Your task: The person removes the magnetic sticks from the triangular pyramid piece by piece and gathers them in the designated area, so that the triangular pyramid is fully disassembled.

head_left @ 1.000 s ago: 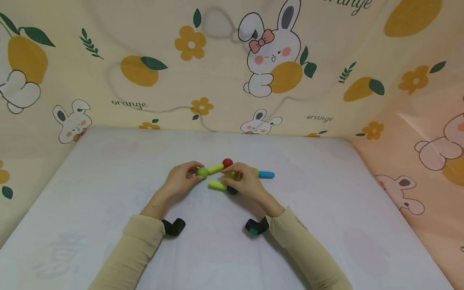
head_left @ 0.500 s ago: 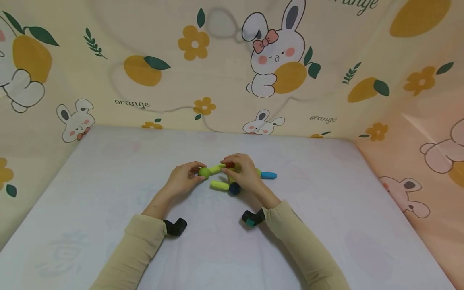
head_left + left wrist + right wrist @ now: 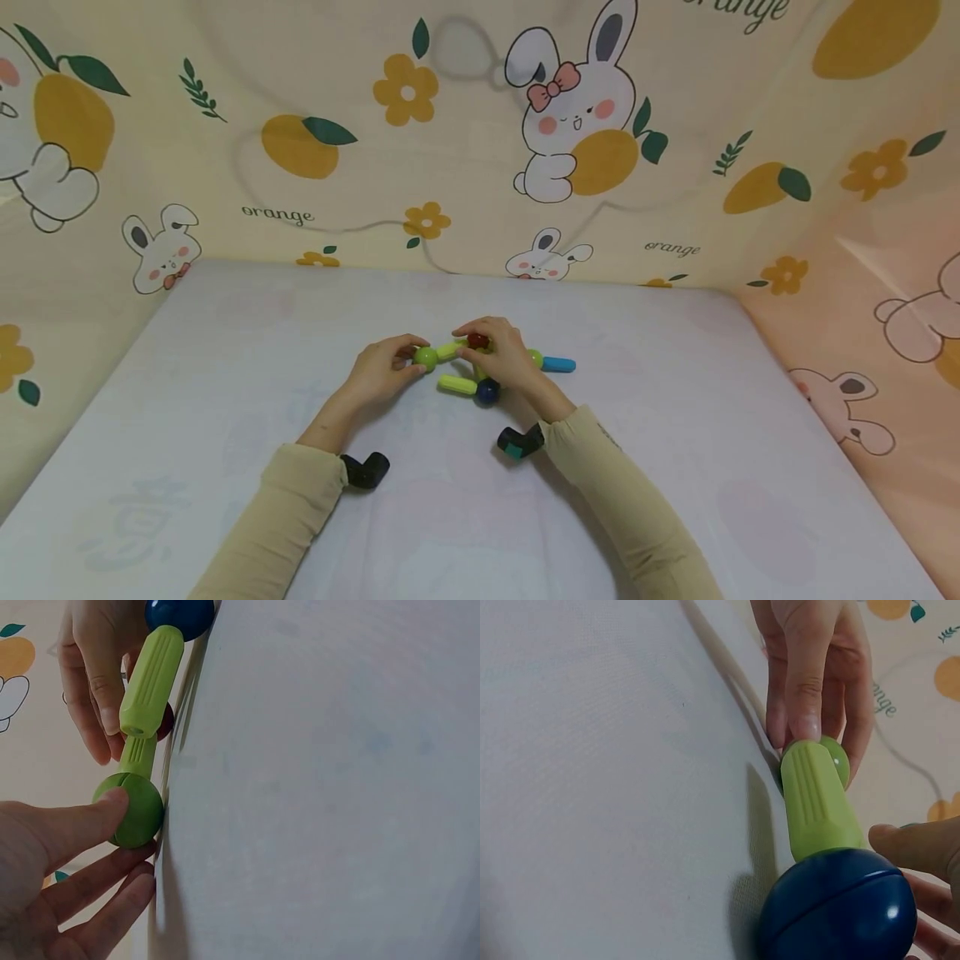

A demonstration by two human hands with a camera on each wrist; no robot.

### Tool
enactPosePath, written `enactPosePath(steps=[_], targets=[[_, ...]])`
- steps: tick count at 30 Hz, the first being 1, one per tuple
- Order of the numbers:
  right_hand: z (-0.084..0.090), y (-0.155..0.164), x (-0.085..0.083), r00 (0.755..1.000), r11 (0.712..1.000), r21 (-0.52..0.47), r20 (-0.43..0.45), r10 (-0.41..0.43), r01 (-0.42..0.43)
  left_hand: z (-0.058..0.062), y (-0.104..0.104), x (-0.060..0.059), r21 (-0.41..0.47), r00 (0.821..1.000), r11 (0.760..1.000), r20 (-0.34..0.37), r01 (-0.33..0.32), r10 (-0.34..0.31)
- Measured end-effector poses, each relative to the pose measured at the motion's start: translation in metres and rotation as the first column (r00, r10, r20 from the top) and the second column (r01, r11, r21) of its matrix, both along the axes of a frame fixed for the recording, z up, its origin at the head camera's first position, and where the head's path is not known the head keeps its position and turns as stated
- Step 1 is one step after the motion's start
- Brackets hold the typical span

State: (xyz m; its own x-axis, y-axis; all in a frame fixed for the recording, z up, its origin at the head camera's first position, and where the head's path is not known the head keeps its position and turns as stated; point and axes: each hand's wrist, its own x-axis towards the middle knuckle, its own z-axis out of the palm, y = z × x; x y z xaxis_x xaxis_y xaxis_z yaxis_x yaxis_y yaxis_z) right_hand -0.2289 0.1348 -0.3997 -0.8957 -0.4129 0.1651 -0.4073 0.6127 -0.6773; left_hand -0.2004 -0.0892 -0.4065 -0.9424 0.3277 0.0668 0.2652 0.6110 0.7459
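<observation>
- Since a second ago, the right hand (image 3: 504, 360) has shifted up over the red ball (image 3: 477, 340), which stood clear above the fingers and now shows only between them.
- Left hand (image 3: 384, 372) is unchanged: its thumb and fingers pinch the green ball (image 3: 426, 357) at the left end of the toy.
- From the green ball a lime rod (image 3: 450, 350) runs up to the right to the red ball; the right fingers curl around that red ball.
- A second lime rod (image 3: 458, 384) lies on the tabletop (image 3: 225, 400) just below, its right end touching a dark blue ball (image 3: 487, 390) under the right palm.
- The right wrist view shows the blue ball (image 3: 838, 906) and this rod (image 3: 817, 799) close up, with the left fingers (image 3: 806, 671) on the green ball behind.
- A blue rod (image 3: 558, 364) sticks out to the right of the right hand, joined to another green ball (image 3: 536, 358).
- Black wrist cameras (image 3: 365, 469) sit at both cuffs.
- Rabbit-and-orange cloth (image 3: 300, 150) walls in the tabletop.
</observation>
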Motion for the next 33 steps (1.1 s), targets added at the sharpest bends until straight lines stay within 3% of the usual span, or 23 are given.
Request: enactPosePath(steps=[15,33], targets=[[-0.005,-0.005,-0.006,0.998,0.996,0.064,-0.019,0.056,-0.055,0.002,0.001,0.002,0.0,1.0,1.0,0.001,-0.001,0.001],[-0.008,-0.011,-0.006,1.0,0.996,0.087,-0.023,-0.008,0.01,0.002,0.001,0.003,0.013,1.0,1.0,0.006,-0.008,0.008]])
